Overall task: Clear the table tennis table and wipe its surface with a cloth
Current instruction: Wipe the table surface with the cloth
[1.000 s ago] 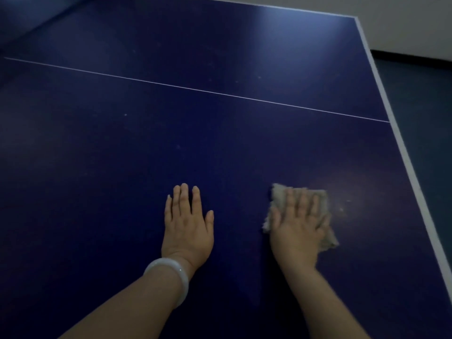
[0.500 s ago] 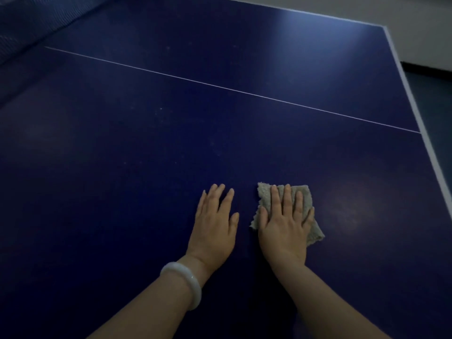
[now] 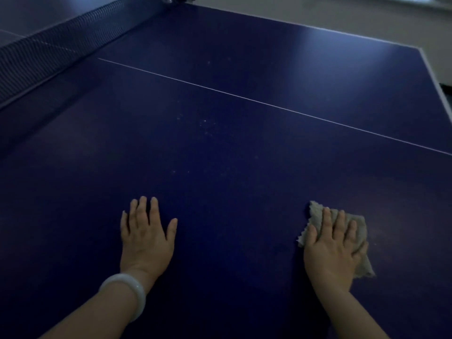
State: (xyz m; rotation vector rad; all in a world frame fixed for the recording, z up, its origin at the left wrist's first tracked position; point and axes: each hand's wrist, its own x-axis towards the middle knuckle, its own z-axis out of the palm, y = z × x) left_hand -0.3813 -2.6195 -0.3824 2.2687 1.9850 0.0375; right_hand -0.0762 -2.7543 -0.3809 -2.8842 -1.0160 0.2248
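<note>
blue table (image 3: 220,155) | cloth (image 3: 359,231) long axis far-left to near-right | right hand (image 3: 335,245) flat pressing it

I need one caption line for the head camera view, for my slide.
Right hand presses a grey cloth flat on the blue table; left hand rests beside it.

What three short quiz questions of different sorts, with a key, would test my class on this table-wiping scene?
1. True or false: the left hand presses the cloth.
2. Which lies nearer the net? A. the left hand B. the right hand
3. Fill in: the left wrist wears a white ____.

Key:
1. False; the right hand lies flat on the cloth, while the left rests bare on the table.
2. A.
3. Bracelet.
</note>
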